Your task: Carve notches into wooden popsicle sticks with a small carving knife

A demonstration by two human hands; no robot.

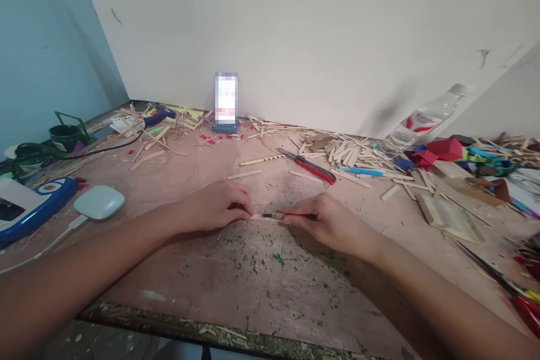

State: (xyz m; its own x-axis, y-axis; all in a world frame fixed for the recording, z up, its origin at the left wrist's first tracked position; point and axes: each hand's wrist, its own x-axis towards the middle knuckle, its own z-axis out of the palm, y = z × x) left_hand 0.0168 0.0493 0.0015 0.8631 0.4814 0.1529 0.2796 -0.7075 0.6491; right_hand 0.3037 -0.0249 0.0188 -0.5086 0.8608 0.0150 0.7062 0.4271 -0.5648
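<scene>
Near the middle of the table, my left hand (228,203) is closed, pinching the left end of a thin wooden craft stick (268,217) between thumb and fingers. From the other side my right hand (323,218) is closed on a small slim piece, dark at one end and tan at the other (270,214). That piece lies along the stick, and its exact kind is too small to make out. Green shavings (257,259) are scattered on the wood in front of both hands.
Beyond my hands lie a red-and-black cutter (307,166), a yellow marked strip (262,161) and a heap of craft sticks (341,151). A lit phone (226,98) stands against the wall. A plastic bottle (426,118) leans at right. At left is a white rounded device (99,202) with a cable.
</scene>
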